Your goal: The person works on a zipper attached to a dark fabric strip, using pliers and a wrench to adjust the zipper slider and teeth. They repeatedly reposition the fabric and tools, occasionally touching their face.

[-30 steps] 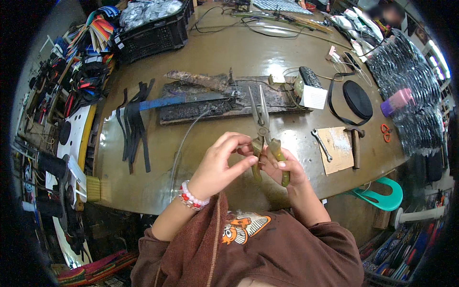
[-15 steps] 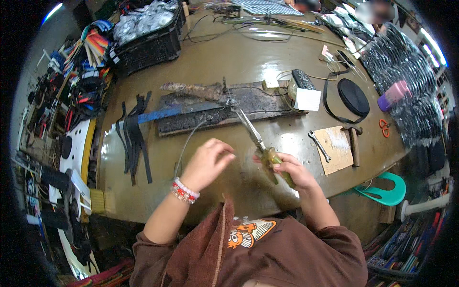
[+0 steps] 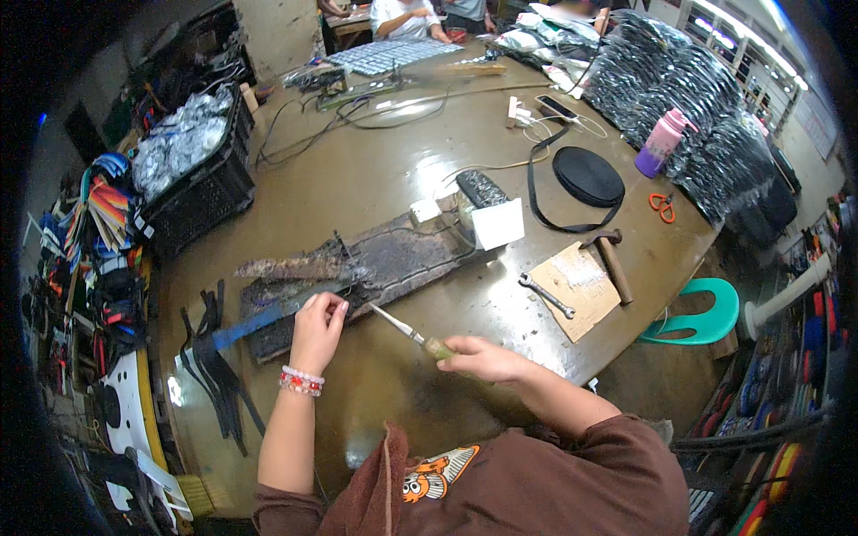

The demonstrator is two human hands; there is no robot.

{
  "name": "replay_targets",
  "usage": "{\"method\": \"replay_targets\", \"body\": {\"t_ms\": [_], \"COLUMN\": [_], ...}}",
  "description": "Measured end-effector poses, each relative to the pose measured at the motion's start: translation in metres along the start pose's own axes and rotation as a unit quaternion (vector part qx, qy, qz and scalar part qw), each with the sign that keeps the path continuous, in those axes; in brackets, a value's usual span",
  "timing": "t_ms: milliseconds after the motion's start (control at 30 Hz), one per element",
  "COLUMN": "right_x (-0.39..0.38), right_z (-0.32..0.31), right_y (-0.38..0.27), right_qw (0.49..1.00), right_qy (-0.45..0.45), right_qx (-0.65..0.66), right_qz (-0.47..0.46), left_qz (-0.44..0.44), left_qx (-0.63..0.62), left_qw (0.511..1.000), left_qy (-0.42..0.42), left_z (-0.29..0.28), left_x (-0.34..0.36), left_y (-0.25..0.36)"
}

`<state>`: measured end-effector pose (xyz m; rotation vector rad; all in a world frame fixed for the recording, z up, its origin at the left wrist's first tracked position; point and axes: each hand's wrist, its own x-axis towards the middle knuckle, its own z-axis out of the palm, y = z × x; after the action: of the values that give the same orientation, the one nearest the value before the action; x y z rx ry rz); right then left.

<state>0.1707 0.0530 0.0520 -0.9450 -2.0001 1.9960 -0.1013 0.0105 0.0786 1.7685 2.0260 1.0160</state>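
My right hand (image 3: 481, 359) is wrapped around the green handles of a pair of scissors (image 3: 402, 326). Their slim silver blades look closed and point up and left, toward the near edge of a dark, scorched wooden board (image 3: 402, 255). Over that edge, my left hand (image 3: 320, 323) has its fingers pinched together; what they hold, if anything, is too small to make out. A blue strip (image 3: 246, 329) runs along the board's left part, beside that hand. Several black straps (image 3: 214, 366) lie left of the board. A small upright metal piece (image 3: 340, 246) stands on the board.
Right of the board lie a white paper (image 3: 498, 223), a webbing roll (image 3: 588, 176), cardboard (image 3: 572, 286) with a wrench (image 3: 547, 297), a hammer (image 3: 615, 268) and orange scissors (image 3: 661, 207). A black crate (image 3: 201, 192) stands far left; a bottle (image 3: 661, 143) far right. People sit beyond the table.
My view has swung to the right and up. My left hand has moved onto the board's near edge, its fingers drawing together. The scissors' blades have closed and are tilted farther left.
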Motion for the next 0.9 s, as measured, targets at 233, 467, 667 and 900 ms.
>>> {"method": "replay_targets", "body": {"t_ms": [233,467,667,900], "right_x": [0.008,0.029,0.051,0.076], "right_z": [0.004,0.008,0.005,-0.003], "right_y": [-0.017,-0.045,-0.054,-0.043], "right_qw": [0.999,0.997,0.993,0.991], "right_qy": [0.024,0.019,0.047,0.033], "right_qx": [0.035,0.068,0.104,0.130], "right_qz": [0.019,0.024,0.022,-0.002], "left_qz": [0.062,0.065,0.066,0.051], "left_qx": [0.034,0.048,0.072,0.077], "left_qw": [0.997,0.997,0.995,0.995], "left_qy": [0.020,0.022,0.033,0.024], "left_z": [-0.010,-0.014,-0.015,-0.015], "left_x": [0.006,0.008,0.006,0.006], "left_y": [-0.007,0.000,0.007,0.012]}}
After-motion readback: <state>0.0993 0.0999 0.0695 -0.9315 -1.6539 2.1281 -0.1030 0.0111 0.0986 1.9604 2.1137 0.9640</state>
